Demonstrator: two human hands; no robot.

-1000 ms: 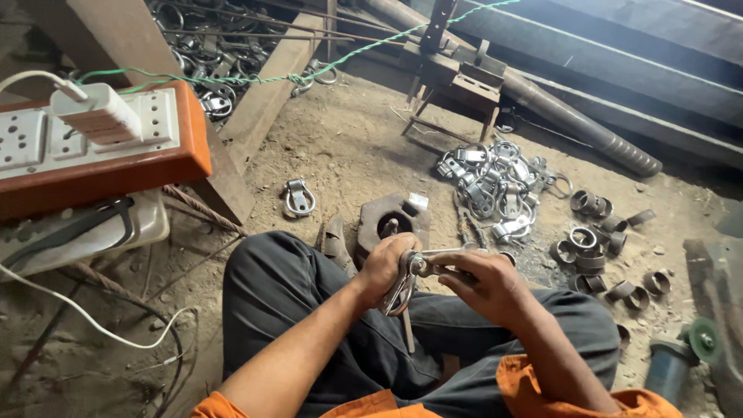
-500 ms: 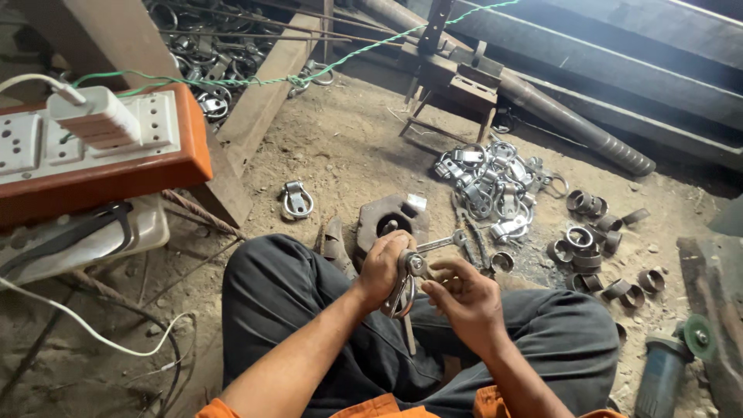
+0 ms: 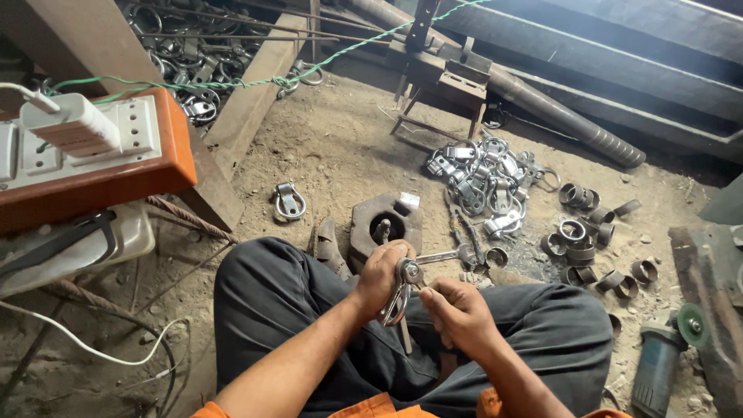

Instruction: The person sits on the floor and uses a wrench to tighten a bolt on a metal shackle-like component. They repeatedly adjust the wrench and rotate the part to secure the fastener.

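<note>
Head view: shiny grey metal clamp (image 3: 398, 290), ring-shaped, in left hand (image 3: 381, 275).

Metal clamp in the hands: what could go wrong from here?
1. The left hand grips the metal clamp bare while the right hand works close beside it; a slip could pinch or cut fingers.
2. The work sits over the lap, so a dropped part would likely hit the legs.
3. The angle grinder lies near the right knee and could get knocked.

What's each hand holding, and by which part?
Left hand grips the metal clamp assembly around its upper end. Right hand touches its side; a firm hold cannot be told.
</note>
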